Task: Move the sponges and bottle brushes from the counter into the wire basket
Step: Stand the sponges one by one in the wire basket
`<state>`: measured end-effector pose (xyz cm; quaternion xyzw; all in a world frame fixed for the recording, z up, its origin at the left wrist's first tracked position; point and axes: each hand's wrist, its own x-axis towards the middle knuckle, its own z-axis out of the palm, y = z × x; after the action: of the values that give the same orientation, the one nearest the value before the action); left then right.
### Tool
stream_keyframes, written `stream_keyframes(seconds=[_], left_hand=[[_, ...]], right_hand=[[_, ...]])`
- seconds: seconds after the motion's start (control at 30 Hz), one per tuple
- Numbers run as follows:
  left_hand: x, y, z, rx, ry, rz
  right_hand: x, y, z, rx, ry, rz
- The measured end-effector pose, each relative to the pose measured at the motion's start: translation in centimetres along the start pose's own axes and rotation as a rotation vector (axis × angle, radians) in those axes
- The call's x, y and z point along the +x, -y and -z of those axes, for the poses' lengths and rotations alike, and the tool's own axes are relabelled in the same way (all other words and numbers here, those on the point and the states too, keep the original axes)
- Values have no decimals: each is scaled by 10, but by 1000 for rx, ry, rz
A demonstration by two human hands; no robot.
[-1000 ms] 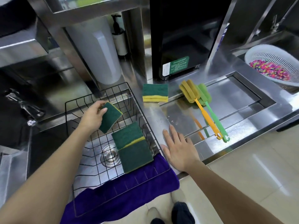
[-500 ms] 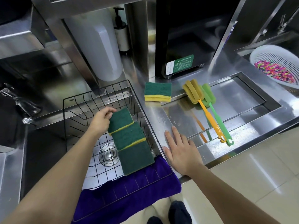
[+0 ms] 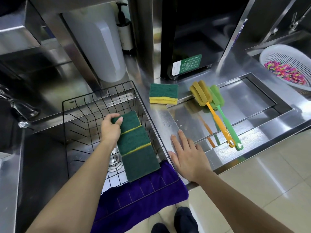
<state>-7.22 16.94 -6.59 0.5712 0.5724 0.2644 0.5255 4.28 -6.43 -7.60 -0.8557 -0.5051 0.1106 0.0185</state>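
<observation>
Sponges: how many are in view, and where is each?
4. Three overlap in a row inside the wire basket: far, under the left hand; middle; near. One remains on the counter.

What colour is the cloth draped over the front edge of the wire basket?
The cloth is deep purple, seen best in the head view, hanging over the wire basket.

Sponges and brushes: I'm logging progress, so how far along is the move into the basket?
Done: two sponges lie overlapped in the wire basket. In hand: the left hand grips a third sponge, laying it above them. Left: one sponge on the counter, plus the yellow bottle brush and green bottle brush. The right hand rests flat on the counter, empty.
</observation>
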Motion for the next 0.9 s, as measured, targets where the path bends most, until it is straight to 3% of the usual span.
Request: stream_keyframes(seconds=[0.3, 0.5, 0.77, 0.9], left_hand=[[-8, -1, -3, 499, 161, -145], [-28, -12, 4, 541, -61, -309], [-54, -42, -17, 632, 79, -441], [-62, -54, -39, 726, 138, -566]], right_hand=[[-3, -5, 0, 6, -10, 5], [1, -2, -4, 14, -12, 38], [1, -25, 6, 60, 36, 134], [-2, -63, 16, 88, -44, 175]])
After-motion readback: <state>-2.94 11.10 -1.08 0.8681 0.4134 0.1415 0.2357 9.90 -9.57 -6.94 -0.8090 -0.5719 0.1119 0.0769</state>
